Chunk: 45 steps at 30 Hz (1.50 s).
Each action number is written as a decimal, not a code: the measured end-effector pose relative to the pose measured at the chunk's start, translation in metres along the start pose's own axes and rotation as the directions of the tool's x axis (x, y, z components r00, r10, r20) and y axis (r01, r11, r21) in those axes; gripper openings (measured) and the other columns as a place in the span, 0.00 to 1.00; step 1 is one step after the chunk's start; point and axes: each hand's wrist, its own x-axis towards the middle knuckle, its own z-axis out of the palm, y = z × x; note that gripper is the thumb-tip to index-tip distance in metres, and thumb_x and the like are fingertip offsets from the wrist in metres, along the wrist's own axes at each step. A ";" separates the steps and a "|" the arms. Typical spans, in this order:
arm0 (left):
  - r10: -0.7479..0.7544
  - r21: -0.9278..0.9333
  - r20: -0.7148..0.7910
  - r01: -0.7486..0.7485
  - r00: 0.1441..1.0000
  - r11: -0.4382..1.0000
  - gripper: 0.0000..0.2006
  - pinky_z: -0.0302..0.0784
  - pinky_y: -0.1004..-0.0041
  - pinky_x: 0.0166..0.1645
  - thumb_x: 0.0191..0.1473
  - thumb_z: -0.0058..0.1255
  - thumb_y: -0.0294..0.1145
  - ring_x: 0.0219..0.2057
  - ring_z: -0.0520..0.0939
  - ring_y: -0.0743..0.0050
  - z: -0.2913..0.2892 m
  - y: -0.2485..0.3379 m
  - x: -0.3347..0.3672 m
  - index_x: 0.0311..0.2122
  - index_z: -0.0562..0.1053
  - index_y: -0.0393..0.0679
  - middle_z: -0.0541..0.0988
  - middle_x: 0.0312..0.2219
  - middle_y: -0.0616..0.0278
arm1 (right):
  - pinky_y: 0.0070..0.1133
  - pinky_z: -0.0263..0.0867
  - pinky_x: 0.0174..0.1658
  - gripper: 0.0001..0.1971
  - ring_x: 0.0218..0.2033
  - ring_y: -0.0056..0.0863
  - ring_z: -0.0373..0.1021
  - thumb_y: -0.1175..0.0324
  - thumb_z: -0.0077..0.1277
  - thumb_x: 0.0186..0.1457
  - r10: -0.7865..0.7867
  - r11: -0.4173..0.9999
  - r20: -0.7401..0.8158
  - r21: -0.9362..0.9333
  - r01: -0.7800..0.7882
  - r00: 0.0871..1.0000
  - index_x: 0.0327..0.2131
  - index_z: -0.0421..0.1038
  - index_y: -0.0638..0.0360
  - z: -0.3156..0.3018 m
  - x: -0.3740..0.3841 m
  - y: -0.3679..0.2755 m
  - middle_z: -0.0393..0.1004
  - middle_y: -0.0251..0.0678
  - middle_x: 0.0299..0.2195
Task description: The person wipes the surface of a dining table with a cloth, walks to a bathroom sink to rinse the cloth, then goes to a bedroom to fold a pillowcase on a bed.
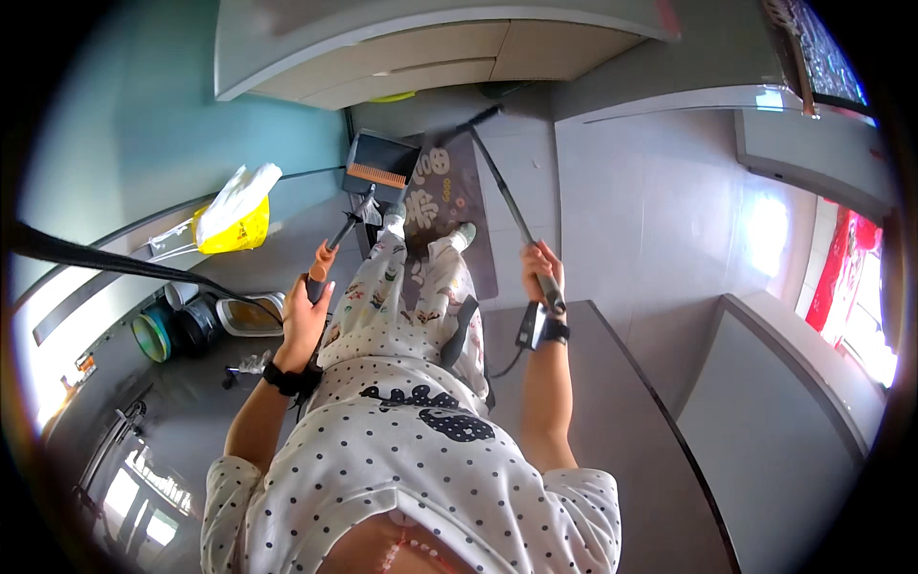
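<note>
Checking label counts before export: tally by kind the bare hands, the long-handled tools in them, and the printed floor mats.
Hands: 2 (left hand, right hand)
Long-handled tools: 2 (dustpan in the left, broom in the right)
Printed floor mat: 1
Total: 5

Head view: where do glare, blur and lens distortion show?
In the head view, glare whites out a patch of floor at right, and the window is overexposed; the head view shows the broom head somewhat smeared, the left hand and right hand clearer; the head view also bends the top cabinet and blackens the corners.
</note>
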 end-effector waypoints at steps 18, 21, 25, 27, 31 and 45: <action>-0.011 0.007 -0.107 0.012 0.994 1.000 0.14 0.68 0.66 0.28 0.47 0.52 0.37 0.23 0.75 0.50 0.026 -0.010 -0.072 0.32 0.67 0.36 0.73 0.21 0.49 | 0.10 0.57 0.13 0.13 0.11 0.15 0.57 0.66 0.41 0.55 -0.106 0.967 -0.272 -0.254 0.035 0.957 0.21 0.56 0.64 -0.062 -0.094 -0.019 0.57 0.30 0.13; -0.034 -0.052 -0.187 0.025 0.982 0.998 0.14 0.69 0.67 0.29 0.47 0.52 0.36 0.24 0.75 0.52 0.037 -0.010 -0.076 0.33 0.68 0.36 0.74 0.22 0.50 | 0.09 0.53 0.10 0.15 0.10 0.13 0.55 0.63 0.42 0.55 -0.133 0.943 -0.348 -0.332 0.011 0.928 0.21 0.56 0.63 -0.053 -0.098 -0.012 0.56 0.28 0.13; -0.050 -0.093 -0.205 0.031 0.977 0.995 0.14 0.69 0.69 0.32 0.47 0.52 0.35 0.25 0.75 0.53 0.052 0.002 -0.075 0.35 0.68 0.35 0.74 0.25 0.49 | 0.09 0.50 0.09 0.15 0.10 0.11 0.53 0.64 0.41 0.56 0.035 0.850 -0.285 -0.495 -0.178 0.958 0.21 0.56 0.63 -0.053 -0.050 -0.019 0.56 0.29 0.14; -0.056 -0.077 -0.188 0.042 0.980 0.996 0.14 0.69 0.69 0.32 0.47 0.52 0.35 0.26 0.76 0.54 0.059 0.009 -0.072 0.35 0.68 0.35 0.74 0.25 0.49 | 0.08 0.49 0.10 0.13 0.11 0.11 0.53 0.67 0.42 0.55 0.049 0.860 -0.297 -0.474 -0.191 0.954 0.22 0.56 0.63 -0.067 -0.010 -0.032 0.57 0.32 0.16; -0.117 -0.123 -0.193 0.095 0.974 0.988 0.13 0.70 0.70 0.33 0.48 0.52 0.33 0.26 0.76 0.56 0.064 0.002 -0.065 0.35 0.68 0.35 0.75 0.26 0.49 | 0.08 0.49 0.11 0.11 0.12 0.11 0.53 0.69 0.43 0.54 -0.073 0.807 -0.411 -0.560 -0.189 0.909 0.22 0.56 0.62 -0.068 0.023 -0.046 0.58 0.34 0.18; -0.100 -0.144 -0.277 0.061 0.956 0.988 0.13 0.69 0.74 0.35 0.47 0.52 0.30 0.27 0.75 0.66 0.052 -0.010 -0.060 0.37 0.68 0.34 0.75 0.29 0.52 | 0.07 0.48 0.11 0.11 0.12 0.09 0.52 0.69 0.46 0.51 0.043 0.629 -0.352 -0.717 -0.299 0.935 0.24 0.54 0.62 -0.038 0.019 -0.043 0.58 0.33 0.20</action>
